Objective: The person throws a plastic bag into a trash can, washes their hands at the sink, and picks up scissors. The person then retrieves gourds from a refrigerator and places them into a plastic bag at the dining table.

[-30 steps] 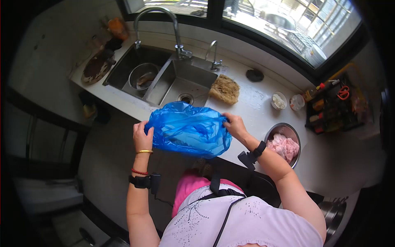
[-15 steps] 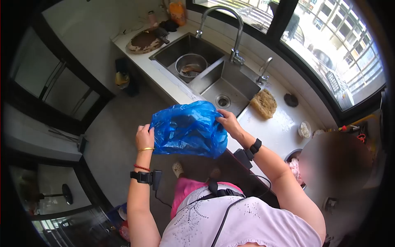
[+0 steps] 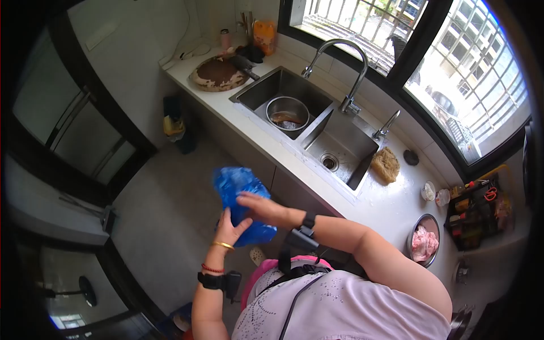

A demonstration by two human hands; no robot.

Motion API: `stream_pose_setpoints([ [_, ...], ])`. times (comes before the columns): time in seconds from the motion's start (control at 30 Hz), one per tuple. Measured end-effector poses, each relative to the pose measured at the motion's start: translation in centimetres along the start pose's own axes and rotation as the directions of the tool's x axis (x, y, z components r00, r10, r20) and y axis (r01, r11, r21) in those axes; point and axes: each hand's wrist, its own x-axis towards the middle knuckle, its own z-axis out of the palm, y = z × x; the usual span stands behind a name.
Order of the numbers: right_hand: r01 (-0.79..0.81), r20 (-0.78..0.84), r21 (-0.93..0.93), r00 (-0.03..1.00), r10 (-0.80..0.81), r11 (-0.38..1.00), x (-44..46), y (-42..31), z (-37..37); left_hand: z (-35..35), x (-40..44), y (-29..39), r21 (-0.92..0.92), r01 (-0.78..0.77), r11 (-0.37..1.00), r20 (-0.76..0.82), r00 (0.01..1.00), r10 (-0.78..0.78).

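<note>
One blue plastic bag (image 3: 233, 184) between left hand (image 3: 229, 229) and right hand (image 3: 260, 208).

The double sink (image 3: 347, 133) held a metal pot (image 3: 288, 102) in its left basin, with a brownish item (image 3: 288, 119) inside. A tall curved faucet (image 3: 364, 65) stood at the sink's rear edge. Left of the sink, a round board (image 3: 218, 73) with a patchy brown surface lay on the countertop (image 3: 314, 184), an orange container (image 3: 264, 37) beyond it. Just right of the sink sat a tan fibrous scrubber (image 3: 385, 165), a dark disc (image 3: 411, 157) near it. Farther right, a metal bowl (image 3: 432, 225) contained pink raw meat (image 3: 424, 245).
</note>
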Motion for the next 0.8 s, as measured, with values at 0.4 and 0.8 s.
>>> stream_pose_setpoints([
  [0.4,0.653,0.604,-0.718,0.757,-0.250,0.242,10.1,-7.0,5.3,-13.0,0.3,-3.5,-0.903,0.272,0.333,0.141,0.920,-0.367],
  [0.8,0.036,0.476,-0.654,0.796,0.375,0.755,23.5,-13.3,4.7,-27.1,8.3,-7.8,-0.903,-0.128,0.410,-0.362,0.742,-0.565],
])
